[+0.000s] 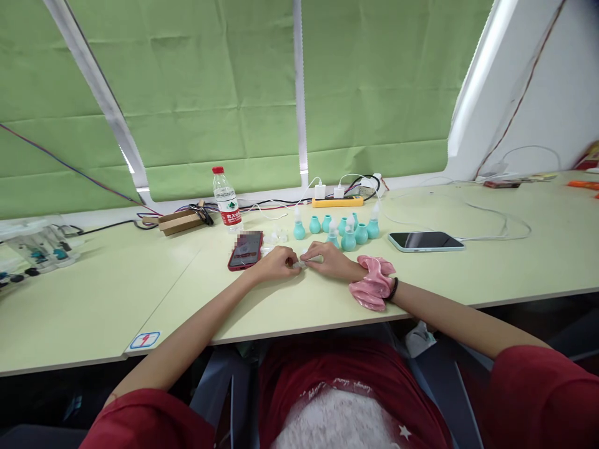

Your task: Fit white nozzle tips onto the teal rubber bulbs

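Observation:
My left hand (279, 263) and my right hand (327, 259) meet over the table, fingers pinched from both sides on one small clear plastic piece (301, 264). Its exact kind is too small to make out. Just beyond my hands stand several turquoise rubber bulbs (349, 240). Some carry a translucent pointed nozzle (350, 223); others show an open top. More clear plastic pieces (277, 236) lie behind my left hand, partly hidden by it. A pink scrunchie (373, 282) and a dark bead band circle my right wrist.
A red-cased phone (246, 249) lies left of my hands, with a water bottle (227, 201) behind it. To the right rests another phone (425, 241) on a white cable. A yellow power strip (337, 201) and an open cardboard box (181, 222) sit along the back.

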The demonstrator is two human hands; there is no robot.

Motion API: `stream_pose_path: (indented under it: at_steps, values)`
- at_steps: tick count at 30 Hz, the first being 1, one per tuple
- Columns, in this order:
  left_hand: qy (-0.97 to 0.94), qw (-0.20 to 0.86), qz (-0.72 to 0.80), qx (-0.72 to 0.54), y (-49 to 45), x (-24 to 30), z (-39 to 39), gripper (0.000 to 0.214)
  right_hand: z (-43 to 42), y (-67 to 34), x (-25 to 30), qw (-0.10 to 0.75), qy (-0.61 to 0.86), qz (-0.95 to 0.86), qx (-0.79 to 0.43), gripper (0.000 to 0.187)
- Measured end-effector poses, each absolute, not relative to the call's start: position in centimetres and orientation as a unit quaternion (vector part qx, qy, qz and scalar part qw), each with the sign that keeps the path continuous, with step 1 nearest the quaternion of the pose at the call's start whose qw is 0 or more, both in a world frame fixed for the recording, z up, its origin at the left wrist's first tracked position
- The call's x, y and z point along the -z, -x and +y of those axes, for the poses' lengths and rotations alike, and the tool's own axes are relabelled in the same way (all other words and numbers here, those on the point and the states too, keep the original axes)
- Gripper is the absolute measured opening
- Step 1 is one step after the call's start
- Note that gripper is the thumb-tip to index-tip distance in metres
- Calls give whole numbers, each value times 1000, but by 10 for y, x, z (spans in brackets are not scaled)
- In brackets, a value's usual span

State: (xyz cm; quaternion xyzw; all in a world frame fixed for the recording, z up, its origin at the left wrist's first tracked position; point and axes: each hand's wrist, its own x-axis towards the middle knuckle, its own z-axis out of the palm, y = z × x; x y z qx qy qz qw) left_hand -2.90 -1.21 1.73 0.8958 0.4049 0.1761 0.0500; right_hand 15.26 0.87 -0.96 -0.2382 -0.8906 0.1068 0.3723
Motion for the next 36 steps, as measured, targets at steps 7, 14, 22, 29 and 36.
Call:
stream_pose_path:
  at_steps: [7, 14, 22, 29, 36]
  values:
    - [-896, 57, 395, -193, 32, -15, -9, 16, 7, -151, 10, 381, 233, -885, -134, 19]
    - [-885, 58, 372, -273, 33, -21, -10, 13, 7, -152, 3, 441, 281, -834, -174, 28]
    - [-892, 24, 343, -295, 34, -22, -11, 12, 7, -153, -2, 383, 277, -864, -174, 31]
    - [-895, 37, 345, -280, 33, -21, -14, 13, 10, -155, -2, 361, 244, -869, -234, 30]
    - [-895, 20, 338, -291, 32, -23, -17, 9, 14, -155, -1, 367, 248, -851, -282, 31]
